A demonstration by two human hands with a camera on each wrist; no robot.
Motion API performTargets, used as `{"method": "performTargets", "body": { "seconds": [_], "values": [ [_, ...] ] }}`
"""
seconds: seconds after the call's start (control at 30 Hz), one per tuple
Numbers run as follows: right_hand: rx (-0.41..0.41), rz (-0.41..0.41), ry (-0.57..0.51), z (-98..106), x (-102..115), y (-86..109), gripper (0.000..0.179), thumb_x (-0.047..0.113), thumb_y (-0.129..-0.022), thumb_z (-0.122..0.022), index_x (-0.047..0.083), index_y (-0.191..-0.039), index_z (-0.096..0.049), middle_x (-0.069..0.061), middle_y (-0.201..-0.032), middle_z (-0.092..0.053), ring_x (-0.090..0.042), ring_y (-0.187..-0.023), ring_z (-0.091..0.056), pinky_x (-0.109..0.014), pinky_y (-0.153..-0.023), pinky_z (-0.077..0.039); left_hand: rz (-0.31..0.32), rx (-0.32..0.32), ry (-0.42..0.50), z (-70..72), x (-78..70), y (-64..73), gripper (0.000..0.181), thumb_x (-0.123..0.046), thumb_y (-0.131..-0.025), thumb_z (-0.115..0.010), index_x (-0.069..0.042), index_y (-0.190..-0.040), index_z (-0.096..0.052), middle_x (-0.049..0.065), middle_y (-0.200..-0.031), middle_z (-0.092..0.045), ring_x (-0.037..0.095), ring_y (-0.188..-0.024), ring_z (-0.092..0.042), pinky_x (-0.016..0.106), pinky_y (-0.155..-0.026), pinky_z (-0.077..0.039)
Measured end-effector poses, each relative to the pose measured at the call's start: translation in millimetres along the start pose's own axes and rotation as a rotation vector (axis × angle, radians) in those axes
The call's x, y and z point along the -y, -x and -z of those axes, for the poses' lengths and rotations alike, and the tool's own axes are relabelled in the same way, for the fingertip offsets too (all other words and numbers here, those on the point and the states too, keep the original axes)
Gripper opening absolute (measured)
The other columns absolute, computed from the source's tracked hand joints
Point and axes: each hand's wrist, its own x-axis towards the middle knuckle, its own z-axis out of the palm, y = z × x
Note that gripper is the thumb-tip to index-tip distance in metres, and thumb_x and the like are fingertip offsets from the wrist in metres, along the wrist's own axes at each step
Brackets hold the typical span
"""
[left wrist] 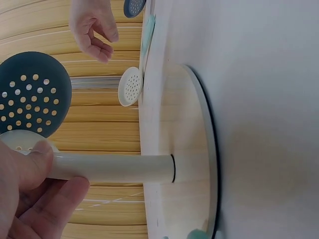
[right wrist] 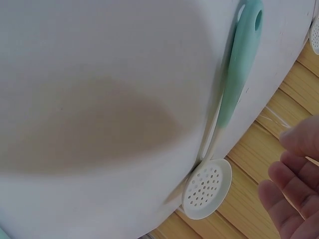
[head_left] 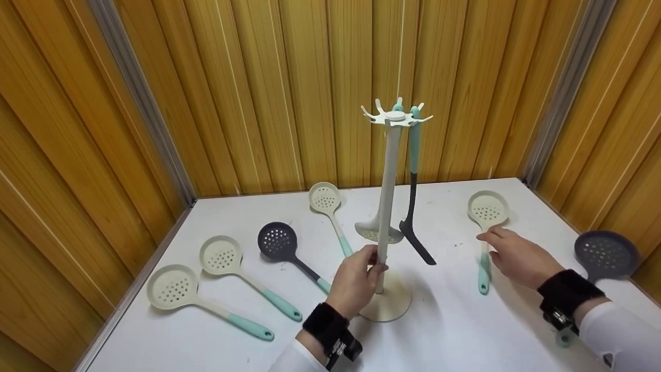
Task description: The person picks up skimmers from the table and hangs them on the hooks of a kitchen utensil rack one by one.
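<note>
My left hand [head_left: 356,281] grips the pale pole [left wrist: 114,167] of a utensil stand, low down near its round base [head_left: 387,308]. From the stand's hooked top [head_left: 396,119] hang a dark skimmer [head_left: 411,206] with a teal handle and a cream skimmer [head_left: 367,227], partly behind the pole. Over at the right, my right hand [head_left: 524,258] hovers above another cream skimmer [right wrist: 207,189] lying on the table. Its fingers are loosely bent with nothing between them, and in the right wrist view they are apart from the skimmer's teal handle [right wrist: 241,64].
To the left on the white table [head_left: 206,351] lie two cream skimmers [head_left: 221,254] [head_left: 173,287] and a dark skimmer [head_left: 277,241]. A further cream skimmer [head_left: 325,197] lies behind the left hand. Another dark skimmer [head_left: 607,254] is beyond the right wrist. Wood-patterned walls [head_left: 304,93] enclose the table.
</note>
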Motion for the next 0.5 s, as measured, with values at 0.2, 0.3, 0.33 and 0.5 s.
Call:
{"method": "performTargets", "body": {
  "seconds": [0.2, 0.3, 0.33, 0.5],
  "values": [
    [-0.029, 0.047, 0.028, -3.8, 0.1, -0.5, 0.042, -0.007, -0.095, -0.072, -0.002, -0.136, -0.068, -0.023, -0.133, -0.069, -0.046, -0.121, -0.071, -0.061, -0.098, -0.062, 0.009, -0.004, 0.030, -0.6, 0.6, 1.0, 0.020, -0.011, -0.105, -0.076, -0.011, -0.124, -0.072, 0.004, -0.113, -0.081, 0.018, -0.109, -0.079, 0.027, -0.087, -0.065],
    [-0.038, 0.060, 0.036, -5.1, 0.0, -0.7, 0.041, -0.006, -0.096, -0.071, -0.001, -0.136, -0.069, -0.022, -0.131, -0.069, -0.044, -0.120, -0.072, -0.059, -0.097, -0.063, 0.030, -0.005, 0.050, -1.5, 0.0, 1.0, 0.020, -0.012, -0.104, -0.077, -0.011, -0.124, -0.072, 0.004, -0.113, -0.081, 0.017, -0.108, -0.078, 0.025, -0.087, -0.064],
    [-0.036, 0.060, 0.038, -5.4, 0.1, -0.9, 0.040, -0.006, -0.096, -0.071, -0.001, -0.136, -0.069, -0.022, -0.131, -0.069, -0.044, -0.121, -0.072, -0.059, -0.097, -0.063, 0.037, -0.007, 0.057, -1.7, -0.3, 1.0, 0.020, -0.013, -0.104, -0.077, -0.012, -0.123, -0.072, 0.003, -0.112, -0.081, 0.016, -0.108, -0.078, 0.024, -0.087, -0.064],
    [-0.011, 0.055, 0.051, -5.8, -1.3, -1.4, 0.040, -0.007, -0.096, -0.071, -0.002, -0.136, -0.069, -0.023, -0.130, -0.069, -0.045, -0.121, -0.071, -0.061, -0.097, -0.063, 0.043, -0.038, 0.063, -3.0, -1.1, 1.1, 0.020, -0.015, -0.102, -0.080, -0.012, -0.120, -0.072, 0.002, -0.109, -0.081, 0.013, -0.104, -0.077, 0.021, -0.085, -0.064]
  ]
}}
